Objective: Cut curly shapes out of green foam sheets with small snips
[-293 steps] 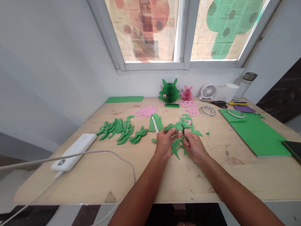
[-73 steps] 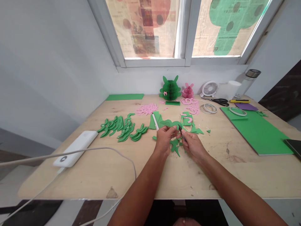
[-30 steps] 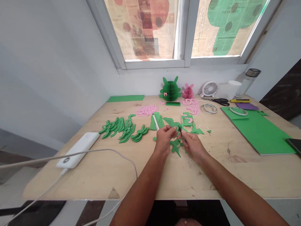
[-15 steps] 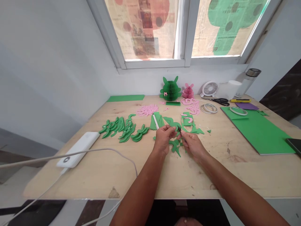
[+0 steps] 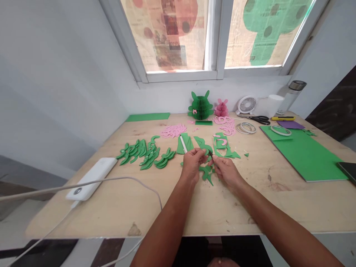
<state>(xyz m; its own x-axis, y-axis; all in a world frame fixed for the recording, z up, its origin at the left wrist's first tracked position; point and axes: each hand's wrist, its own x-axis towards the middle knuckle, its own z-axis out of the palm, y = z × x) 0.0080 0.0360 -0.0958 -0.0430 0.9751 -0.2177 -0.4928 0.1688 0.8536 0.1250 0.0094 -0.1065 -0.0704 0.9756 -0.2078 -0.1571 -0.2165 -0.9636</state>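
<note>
My left hand [image 5: 193,161] pinches a curved piece of green paper [image 5: 208,147] just above the tabletop. Close beside it, my right hand [image 5: 226,170] is closed round what look like small dark scissors, their dark tip [image 5: 210,153] at the paper's edge; the fingers hide most of them. Green paper scraps [image 5: 206,172] lie under and in front of both hands. A white pen-like tool [image 5: 183,144] rests on folded green paper [image 5: 189,142] by my left fingers. Further left are stacks of green curved cutouts [image 5: 150,155].
Pink cutouts [image 5: 174,130] lie farther back. Green and pink paper figures [image 5: 202,107] stand by the wall. On the right are tape rolls [image 5: 246,128], black scissors [image 5: 260,119], a yellow cutter [image 5: 283,118] and a green sheet [image 5: 308,159]. A cable [image 5: 122,178] crosses near a white power bank [image 5: 91,178].
The view has shifted slightly. My hands stay nearly in place, with the green paper and the dark tip turned a little between them.
</note>
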